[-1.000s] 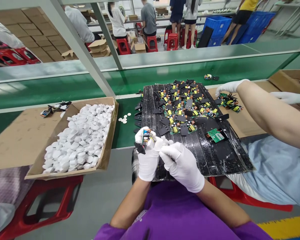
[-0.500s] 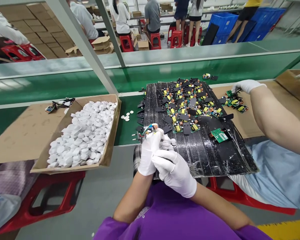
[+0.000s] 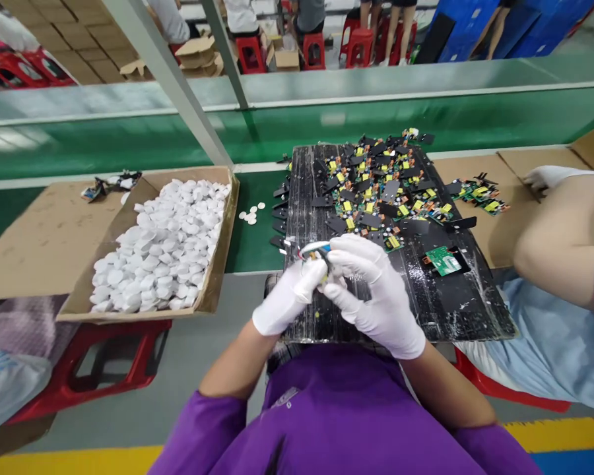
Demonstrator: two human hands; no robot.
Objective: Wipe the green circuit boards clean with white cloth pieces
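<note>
My left hand (image 3: 297,287), in a white glove, is closed on a small circuit board assembly (image 3: 317,252) with a blue part and dark wires, mostly hidden by the fingers. My right hand (image 3: 379,290), also gloved, has its fingertips and thumb curled round the right side of the same assembly. Both hands are above the near part of a black board (image 3: 366,323). On this board lies a pile of circuit boards (image 3: 376,185) with yellow parts and black plates. One green circuit board (image 3: 444,261) rests apart, to the right of my hands.
A cardboard tray (image 3: 222,254) of white round pieces (image 3: 161,244) stands at left. Several white discs (image 3: 251,215) lie on the green belt (image 3: 247,254). At right, a co-worker's gloved hand (image 3: 557,177) is over cardboard, near more circuit boards (image 3: 485,194). A metal post (image 3: 171,86) rises behind.
My right hand has gone from beside my left wrist up to the assembly, its fingers now round it. The co-worker's hand has moved right, away from the boards. The view has tilted down.
</note>
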